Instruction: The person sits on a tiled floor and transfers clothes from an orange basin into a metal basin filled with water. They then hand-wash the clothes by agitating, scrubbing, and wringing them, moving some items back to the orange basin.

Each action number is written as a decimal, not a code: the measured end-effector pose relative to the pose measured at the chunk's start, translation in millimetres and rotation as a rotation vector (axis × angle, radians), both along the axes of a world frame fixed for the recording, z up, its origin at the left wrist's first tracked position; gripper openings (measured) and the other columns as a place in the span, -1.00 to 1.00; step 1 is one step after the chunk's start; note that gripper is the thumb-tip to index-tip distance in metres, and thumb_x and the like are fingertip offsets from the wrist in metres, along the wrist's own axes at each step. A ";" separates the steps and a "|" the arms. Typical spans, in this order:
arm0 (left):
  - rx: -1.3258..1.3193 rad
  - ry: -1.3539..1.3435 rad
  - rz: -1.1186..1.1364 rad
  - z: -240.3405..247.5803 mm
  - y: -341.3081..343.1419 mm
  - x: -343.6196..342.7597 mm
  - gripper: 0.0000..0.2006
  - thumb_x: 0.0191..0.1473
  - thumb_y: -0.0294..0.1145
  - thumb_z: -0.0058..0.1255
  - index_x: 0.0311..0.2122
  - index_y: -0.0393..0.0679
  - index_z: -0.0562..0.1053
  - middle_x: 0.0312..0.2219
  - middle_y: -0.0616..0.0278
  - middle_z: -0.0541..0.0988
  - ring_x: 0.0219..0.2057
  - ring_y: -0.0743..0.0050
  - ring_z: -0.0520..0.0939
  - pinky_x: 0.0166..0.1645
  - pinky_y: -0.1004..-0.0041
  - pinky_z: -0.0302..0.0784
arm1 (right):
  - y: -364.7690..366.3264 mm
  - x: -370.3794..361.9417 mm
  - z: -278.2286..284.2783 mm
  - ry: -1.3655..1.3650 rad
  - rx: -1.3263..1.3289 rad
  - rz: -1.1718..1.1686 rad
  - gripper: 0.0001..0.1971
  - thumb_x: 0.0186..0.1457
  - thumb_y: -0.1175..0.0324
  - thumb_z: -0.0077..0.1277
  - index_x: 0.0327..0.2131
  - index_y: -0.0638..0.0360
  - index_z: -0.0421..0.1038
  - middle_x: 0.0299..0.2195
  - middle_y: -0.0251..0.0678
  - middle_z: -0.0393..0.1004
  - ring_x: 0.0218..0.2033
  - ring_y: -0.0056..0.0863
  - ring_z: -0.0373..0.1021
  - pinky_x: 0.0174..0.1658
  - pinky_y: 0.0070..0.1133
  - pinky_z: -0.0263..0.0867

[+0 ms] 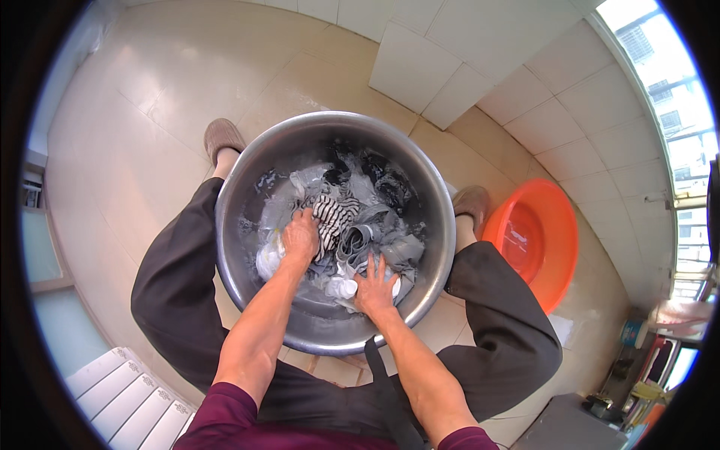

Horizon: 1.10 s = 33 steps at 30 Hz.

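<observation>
A large metal basin (259, 311) stands between my legs, with wet laundry in water inside it. My left hand (300, 238) is closed at the edge of a black-and-white striped cloth (335, 217), its fingertips partly hidden. Lower and to the right, my right hand (376, 289) presses down with its fingers spread, touching a white cloth (341, 288) and grey fabric (356, 241). Dark cloth (390, 182) lies on the far right side of the pile. Whitish fabric (270, 255) sits left of my left hand.
An orange plastic tub (562, 247) with some water stands right of the basin, close to my right leg. Tiled walls (555, 105) rise beyond it. White slats (127, 401) are at lower left; a dark grey box-like surface (574, 427) and assorted items are at lower right.
</observation>
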<state>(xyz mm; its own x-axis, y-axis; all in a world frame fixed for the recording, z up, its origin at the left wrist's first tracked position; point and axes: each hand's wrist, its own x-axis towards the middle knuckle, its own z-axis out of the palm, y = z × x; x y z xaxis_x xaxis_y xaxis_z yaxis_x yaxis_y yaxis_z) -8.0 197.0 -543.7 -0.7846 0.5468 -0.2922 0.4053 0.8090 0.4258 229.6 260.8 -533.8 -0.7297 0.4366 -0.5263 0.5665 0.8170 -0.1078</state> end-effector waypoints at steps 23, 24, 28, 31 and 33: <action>0.339 0.234 -0.046 276.9 -82.4 44.8 -0.56 0.36 -0.08 -0.06 -0.43 -0.22 0.56 -0.43 -0.07 0.63 -0.32 -0.22 0.70 -0.23 -0.06 0.54 | -9.2 -29.6 166.8 1.377 -0.974 -0.762 -0.82 0.23 0.58 -0.08 -0.21 0.28 0.56 -0.29 -0.56 0.58 -0.23 -0.79 0.38 -0.13 -0.69 0.32; 0.296 0.247 -0.063 271.1 -89.5 46.0 -0.56 0.36 -0.07 -0.07 -0.41 -0.22 0.58 -0.44 -0.08 0.64 -0.33 -0.23 0.69 -0.22 -0.06 0.54 | -11.2 -26.0 176.4 1.339 -0.972 -0.700 -0.80 0.24 0.57 -0.08 -0.17 0.28 0.57 -0.25 -0.54 0.60 -0.21 -0.77 0.41 -0.11 -0.68 0.34; 0.160 0.229 -0.096 258.2 -104.2 55.7 -0.59 0.37 -0.09 -0.10 -0.28 -0.18 0.66 -0.38 -0.11 0.69 -0.26 -0.27 0.70 -0.12 -0.07 0.56 | -20.9 -12.8 218.2 1.234 -0.783 -0.497 -0.88 0.18 0.54 0.04 -0.25 0.32 0.56 -0.36 -0.45 0.56 -0.29 -0.69 0.43 -0.18 -0.62 0.35; 0.261 0.351 -0.030 229.3 -117.3 55.8 -0.63 0.37 -0.12 -0.09 -0.20 -0.13 0.69 -0.32 -0.13 0.70 -0.22 -0.25 0.71 -0.06 -0.06 0.57 | -29.0 -8.7 229.1 1.190 -0.630 -0.369 -0.86 0.05 0.48 0.16 -0.29 0.33 0.56 -0.28 -0.26 0.54 -0.27 -0.46 0.49 -0.17 -0.55 0.38; 0.160 0.193 -0.004 245.5 -114.3 56.1 -0.63 0.36 -0.12 -0.08 -0.22 -0.15 0.68 -0.33 -0.13 0.70 -0.22 -0.24 0.71 -0.04 -0.05 0.59 | -23.9 0.3 223.8 1.103 -0.488 -0.300 -0.83 0.00 0.47 0.18 -0.30 0.31 0.57 -0.25 -0.23 0.53 -0.25 -0.39 0.50 -0.16 -0.51 0.40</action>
<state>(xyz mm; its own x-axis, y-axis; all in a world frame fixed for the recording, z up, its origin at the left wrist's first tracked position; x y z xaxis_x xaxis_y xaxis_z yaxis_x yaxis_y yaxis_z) 48.1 82.7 -298.2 -0.8151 0.5775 -0.0465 0.4947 0.7355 0.4629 229.9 236.8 -310.0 -0.7906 0.5935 0.1503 0.1375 0.4115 -0.9010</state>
